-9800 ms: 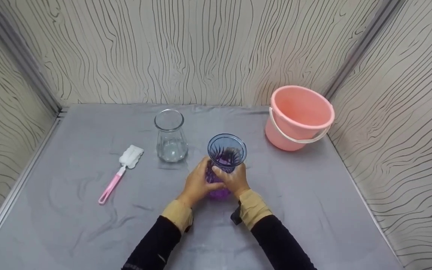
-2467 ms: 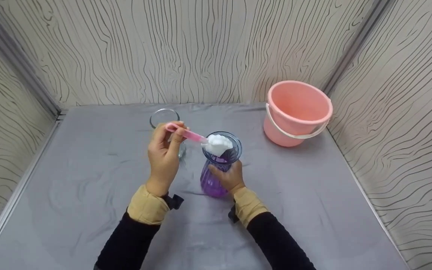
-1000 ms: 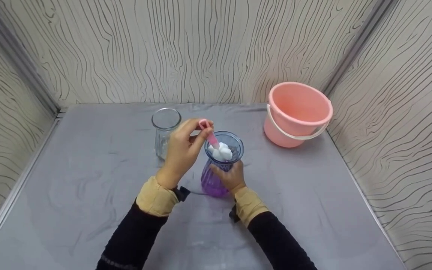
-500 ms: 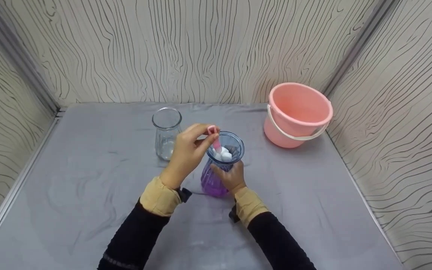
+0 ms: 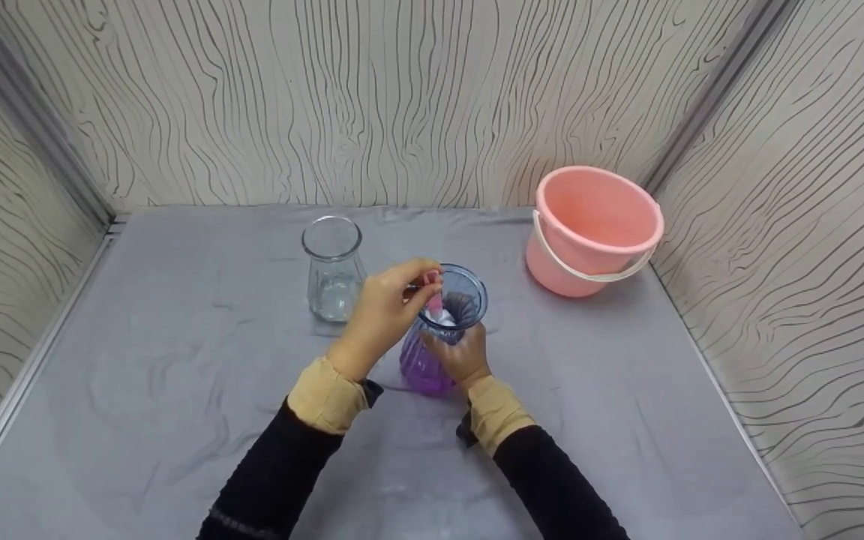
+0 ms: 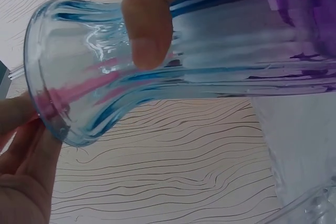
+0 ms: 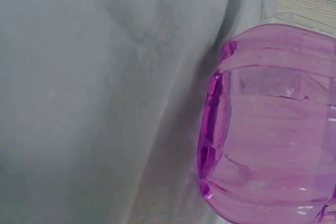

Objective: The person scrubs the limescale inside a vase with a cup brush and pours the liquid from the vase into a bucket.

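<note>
The blue and purple vase [image 5: 422, 367] looks like shiny see-through glass, with bumpy ridges down its sides. The clear jar [image 5: 334, 291] looks like shiny glass too. The pink brush handle [image 5: 435, 302] looks like smooth plastic. The bucket [image 5: 554, 277] is smooth pink plastic, a bit shiny, and its white handle [image 5: 597, 278] looks like plastic too. The grey cloth [image 5: 139, 360] is dull and wrinkly. The back wall [image 5: 274, 112] looks flat, with wavy lines like wood. The sleeves [image 5: 274, 472] are dull black cloth; the tan cuffs [image 5: 329, 394] look creased.

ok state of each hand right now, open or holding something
Left hand: closed, holding the brush.
Right hand: closed, holding the vase.
</note>
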Available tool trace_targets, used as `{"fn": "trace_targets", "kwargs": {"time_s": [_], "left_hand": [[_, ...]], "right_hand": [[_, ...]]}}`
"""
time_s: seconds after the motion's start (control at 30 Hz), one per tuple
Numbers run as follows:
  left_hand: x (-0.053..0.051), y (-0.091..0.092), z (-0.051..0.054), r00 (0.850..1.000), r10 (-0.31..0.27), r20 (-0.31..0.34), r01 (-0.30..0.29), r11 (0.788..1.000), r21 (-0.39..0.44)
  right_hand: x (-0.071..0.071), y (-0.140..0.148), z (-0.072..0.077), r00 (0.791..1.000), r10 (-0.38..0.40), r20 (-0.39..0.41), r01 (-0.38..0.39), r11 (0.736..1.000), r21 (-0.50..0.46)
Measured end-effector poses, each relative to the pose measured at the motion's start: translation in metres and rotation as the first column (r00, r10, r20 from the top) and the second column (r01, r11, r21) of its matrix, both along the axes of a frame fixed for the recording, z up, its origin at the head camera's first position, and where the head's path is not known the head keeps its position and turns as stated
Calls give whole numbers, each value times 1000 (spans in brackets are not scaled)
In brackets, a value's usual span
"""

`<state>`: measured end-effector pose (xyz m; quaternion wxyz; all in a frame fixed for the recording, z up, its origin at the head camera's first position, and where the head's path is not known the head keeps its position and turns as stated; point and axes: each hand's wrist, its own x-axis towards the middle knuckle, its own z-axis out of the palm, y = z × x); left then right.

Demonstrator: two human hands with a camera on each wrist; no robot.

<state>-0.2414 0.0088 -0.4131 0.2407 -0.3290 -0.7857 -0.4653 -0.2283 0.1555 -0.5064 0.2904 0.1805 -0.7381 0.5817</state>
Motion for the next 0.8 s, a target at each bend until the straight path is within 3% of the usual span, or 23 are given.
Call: {"fn": "trace_targets", "kwargs": {"time_s": [0.17,0.2,0.4,0.5,0.67,0.8], "left_hand": [[2,4,2,1000,-21,-2,21,1000,-10],[2,4,2,1000,-22,-1,21,999,-23],[4,8,6,999,38,0,-37,984,-177],[4,9,8,999,50,8,-47,971,-234],[2,12,13,999,15,37,-4,956,-295],[-2,18,18,997,-30,71,55,927,-372]], "right_hand": [[-1,2,-1,1000,16,-7,-16,1000,-3],[-5,3,-7,1000,19,-12,-19,1000,-3],[-7,3,-14,1000,26,2,-26,999,20],[0,1,-2,999,31,24,-32,999,24],[1,1,-1,1000,11,28,-12,999,35],[2,1,-1,1000,-12,27,11,999,40]]}}
